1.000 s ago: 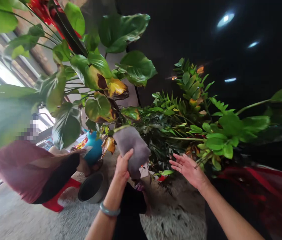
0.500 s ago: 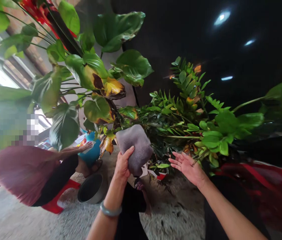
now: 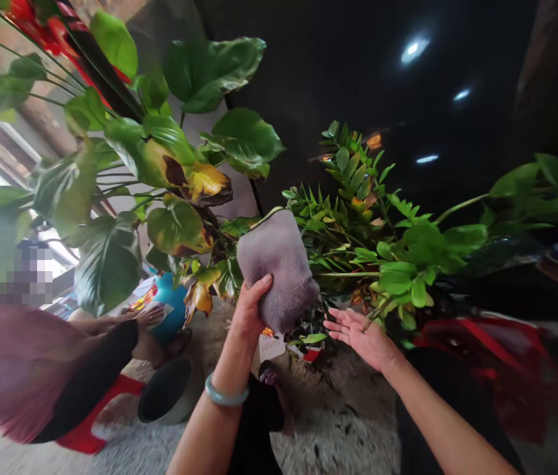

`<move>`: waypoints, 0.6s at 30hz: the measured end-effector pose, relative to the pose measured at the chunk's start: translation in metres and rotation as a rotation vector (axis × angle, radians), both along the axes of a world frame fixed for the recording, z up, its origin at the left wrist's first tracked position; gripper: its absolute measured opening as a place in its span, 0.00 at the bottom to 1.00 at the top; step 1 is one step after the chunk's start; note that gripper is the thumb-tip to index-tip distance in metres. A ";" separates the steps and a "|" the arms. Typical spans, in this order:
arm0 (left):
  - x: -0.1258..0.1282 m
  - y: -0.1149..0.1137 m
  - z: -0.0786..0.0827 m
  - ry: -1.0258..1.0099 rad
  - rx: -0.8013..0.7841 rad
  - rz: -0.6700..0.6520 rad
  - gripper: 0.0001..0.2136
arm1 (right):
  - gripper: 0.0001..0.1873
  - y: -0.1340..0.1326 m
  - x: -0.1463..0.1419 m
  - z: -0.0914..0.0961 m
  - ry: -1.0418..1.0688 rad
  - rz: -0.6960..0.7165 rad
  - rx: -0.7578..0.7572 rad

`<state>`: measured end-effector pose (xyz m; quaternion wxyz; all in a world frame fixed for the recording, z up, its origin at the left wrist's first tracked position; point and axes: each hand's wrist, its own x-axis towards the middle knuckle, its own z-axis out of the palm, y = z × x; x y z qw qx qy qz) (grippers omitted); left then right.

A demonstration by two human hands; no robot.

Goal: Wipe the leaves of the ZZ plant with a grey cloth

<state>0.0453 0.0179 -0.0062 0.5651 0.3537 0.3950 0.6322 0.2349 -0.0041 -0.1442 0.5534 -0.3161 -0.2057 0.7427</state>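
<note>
Since half a second ago, the gray fuzzy cloth [image 3: 279, 264] is moving up and to the right with the left hand [image 3: 249, 310], and the view is turning right, so the big-leaf plant [image 3: 249, 135] is showing farther left. Now the cloth is hanging in the middle, on the near side of the plants. The left hand is pinching it by its near left side. Its thumb is pressing on the face we are seeing, and the other fingers are hiding behind. The right hand [image 3: 361, 336] is holding nothing; its fingers are spreading loosely, palm up, near the small-leaf plant [image 3: 398, 280]. I cannot tell whether it is touching a stem [image 3: 378, 313] there.

The cloth is looking light, soft and thick, maybe folded. It is probably bending easily and not breaking, and its fuzz is likely keeping it from slipping. Whether it is wet, I cannot tell. With the near left side taken, the free right edge is seeming best for a second pinch, thumb on top and fingers under. Holding just one corner would probably be letting the rest flop down.
</note>
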 end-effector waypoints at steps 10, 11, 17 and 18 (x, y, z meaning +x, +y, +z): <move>0.014 -0.019 -0.095 0.303 -0.413 -0.378 0.23 | 0.09 -0.023 0.031 0.008 -0.317 -0.166 -0.116; 0.012 -0.022 -0.097 0.307 -0.412 -0.379 0.22 | 0.09 -0.026 0.041 0.008 -0.388 -0.307 -0.165; 0.015 -0.020 -0.085 0.281 -0.386 -0.387 0.21 | 0.11 -0.014 0.136 0.032 -0.486 -1.068 -0.223; 0.016 -0.020 -0.085 0.277 -0.387 -0.385 0.21 | 0.15 -0.006 0.150 0.040 -0.505 -1.133 -0.201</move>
